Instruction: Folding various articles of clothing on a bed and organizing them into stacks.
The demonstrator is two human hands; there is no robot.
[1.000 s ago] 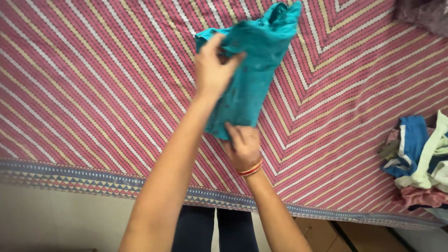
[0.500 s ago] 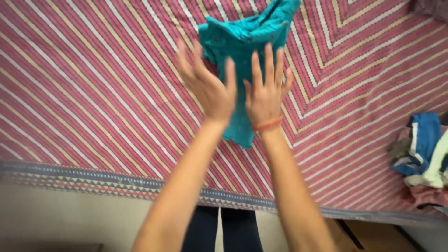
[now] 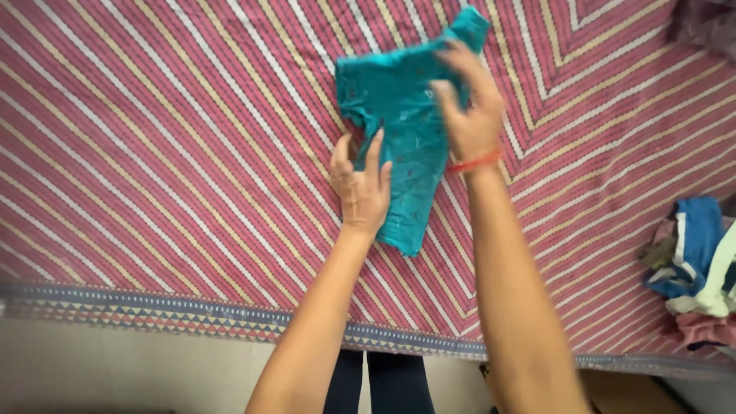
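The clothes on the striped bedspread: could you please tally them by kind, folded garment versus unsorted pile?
Teal garment under left hand and right hand: 1
Heap of mixed clothes at the right edge: 1; pieces inside cannot be counted
Total: 2

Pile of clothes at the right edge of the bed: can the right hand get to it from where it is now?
Probably yes. The right hand rests on the teal garment, and only bare striped bedsheet lies between it and the pile of clothes. It holds nothing firmly, though the reach sideways looks long.
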